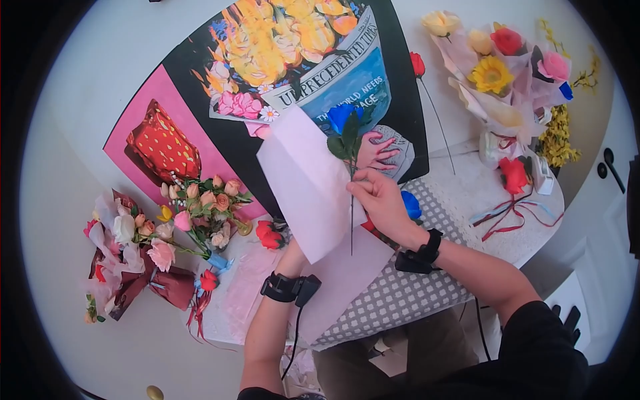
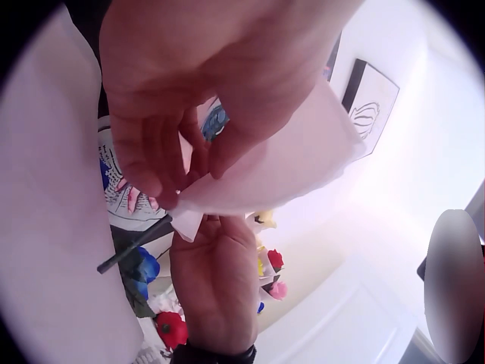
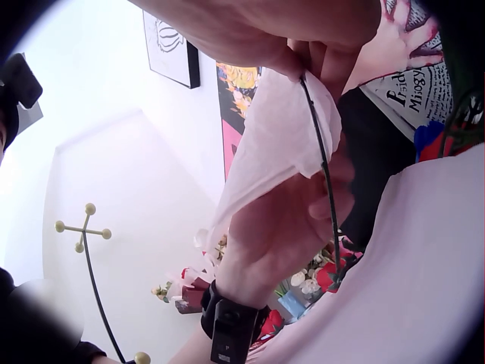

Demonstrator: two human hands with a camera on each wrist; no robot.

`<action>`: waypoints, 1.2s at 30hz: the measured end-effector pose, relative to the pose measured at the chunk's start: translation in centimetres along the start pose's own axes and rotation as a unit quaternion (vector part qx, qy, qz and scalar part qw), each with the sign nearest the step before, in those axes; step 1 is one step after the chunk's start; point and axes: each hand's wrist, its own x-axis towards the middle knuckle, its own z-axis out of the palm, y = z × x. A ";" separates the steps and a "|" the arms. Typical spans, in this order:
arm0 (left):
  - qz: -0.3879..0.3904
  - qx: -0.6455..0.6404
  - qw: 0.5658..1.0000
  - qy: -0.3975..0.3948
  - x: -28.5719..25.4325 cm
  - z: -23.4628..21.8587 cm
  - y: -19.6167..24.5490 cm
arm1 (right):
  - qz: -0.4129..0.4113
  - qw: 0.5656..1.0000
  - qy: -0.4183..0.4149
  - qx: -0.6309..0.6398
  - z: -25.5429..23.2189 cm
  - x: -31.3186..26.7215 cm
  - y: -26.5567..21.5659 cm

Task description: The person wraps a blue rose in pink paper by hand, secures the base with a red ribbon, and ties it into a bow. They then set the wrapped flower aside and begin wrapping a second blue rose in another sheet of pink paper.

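Note:
A blue rose [image 1: 343, 119] with green leaves stands upright against a sheet of pale pink wrapping paper [image 1: 300, 180]. My right hand [image 1: 383, 203] pinches its thin dark stem [image 1: 352, 230] and the paper's right edge between thumb and fingers. The stem's lower end hangs free below the fingers. Behind the sheet, my left hand is mostly hidden in the head view. In the left wrist view, the left hand [image 2: 220, 76] has its fingers curled and grips the folded paper, close to the right hand's fingertips.
More pink paper [image 1: 347, 280] lies on a grey patterned cloth [image 1: 427, 287] over the table. Another blue rose [image 1: 411, 205] and a red rose [image 1: 269, 235] lie nearby. Bouquets stand left [image 1: 150, 260] and right [image 1: 493, 80]. A large flower painting [image 1: 320, 53] leans behind.

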 end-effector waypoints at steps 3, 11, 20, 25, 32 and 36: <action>-0.006 0.029 0.999 -0.021 0.0 0.1 -0.3 | -0.017 1.000 0.014 -0.008 0.2 -0.1 -0.6; 0.020 0.112 0.988 -0.108 0.1 5.3 1.3 | 0.043 0.995 -0.040 0.075 0.5 -0.6 -2.3; -0.053 -0.164 0.964 -0.201 0.6 5.3 1.0 | 0.159 0.978 -0.099 0.089 0.7 -0.8 -2.8; -0.102 -0.194 0.947 -0.234 0.4 5.5 1.6 | 0.124 0.983 -0.123 0.052 0.6 -0.4 -2.1; -0.054 -0.180 0.967 -0.171 -0.4 5.8 2.4 | 0.147 0.976 -0.133 0.090 1.1 -0.7 -2.3; -0.060 -0.169 0.973 -0.145 -0.8 6.0 2.9 | 0.160 0.961 -0.215 0.070 0.1 -0.3 -1.3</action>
